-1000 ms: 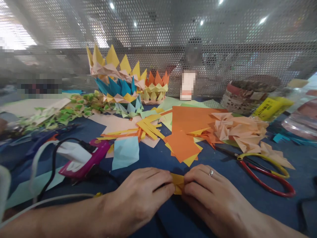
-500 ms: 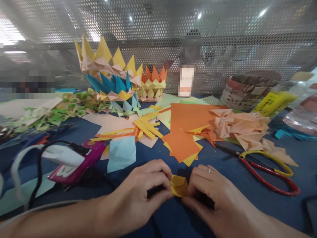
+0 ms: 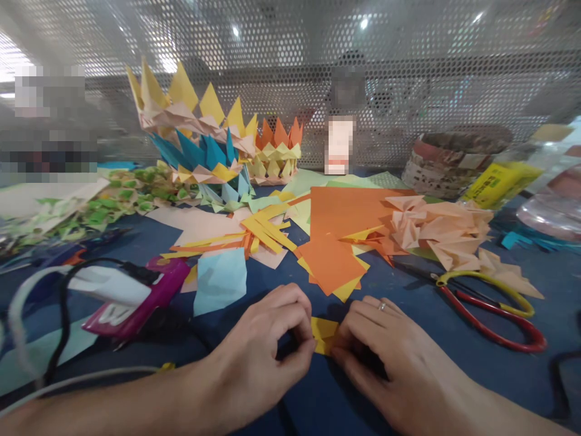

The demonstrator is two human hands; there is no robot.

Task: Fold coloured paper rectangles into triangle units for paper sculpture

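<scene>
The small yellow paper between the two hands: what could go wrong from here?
The yellow paper is small, and the left hand and right hand hold it at its edges, so a fold might slip or crease crookedly. The glue gun lies close to the left forearm, its black cord looped beside it; the arm could perhaps snag it.

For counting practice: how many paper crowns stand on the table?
3: a yellow crown stacked on a blue crown, an orange crown right of them; more may be hidden.
</scene>
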